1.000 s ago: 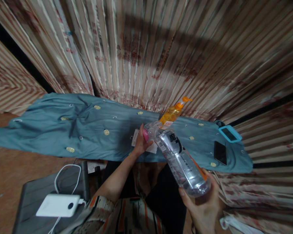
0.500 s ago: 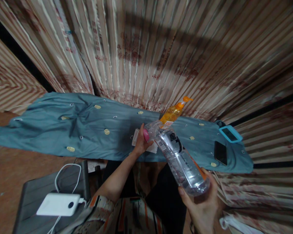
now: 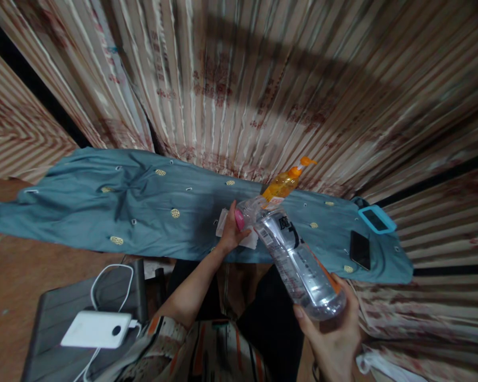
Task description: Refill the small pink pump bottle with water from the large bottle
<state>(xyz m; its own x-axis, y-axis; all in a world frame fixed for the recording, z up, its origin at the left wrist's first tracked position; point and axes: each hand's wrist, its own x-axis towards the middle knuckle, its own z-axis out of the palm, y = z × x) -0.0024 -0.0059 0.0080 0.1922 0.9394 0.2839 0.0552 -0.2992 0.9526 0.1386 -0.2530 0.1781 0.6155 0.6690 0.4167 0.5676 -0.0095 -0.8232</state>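
Note:
A large clear plastic bottle (image 3: pixel 298 265) with a silver and orange label slants in front of me, its neck toward the left and its base toward my lower right. My right hand (image 3: pixel 334 323) is wrapped around the base. At the other end, my left hand (image 3: pixel 233 231) closes on the pink cap (image 3: pixel 239 218) and neck. Beneath that hand lies a white tissue (image 3: pixel 247 240), partly hidden. Just behind the bottle's neck stands an orange pump bottle (image 3: pixel 282 185), its lower part covered by the clear bottle.
A teal patterned cloth (image 3: pixel 143 207) covers the long narrow table. At its right end are a black phone (image 3: pixel 359 249) and a light-blue framed device (image 3: pixel 376 219). A white power bank (image 3: pixel 97 329) with a cable rests on a grey seat (image 3: pixel 48 323). Striped curtains (image 3: pixel 231 95) hang close behind.
The clear bottle and both hands stay almost in place, with only a slight shift to the right. The view itself moves a little.

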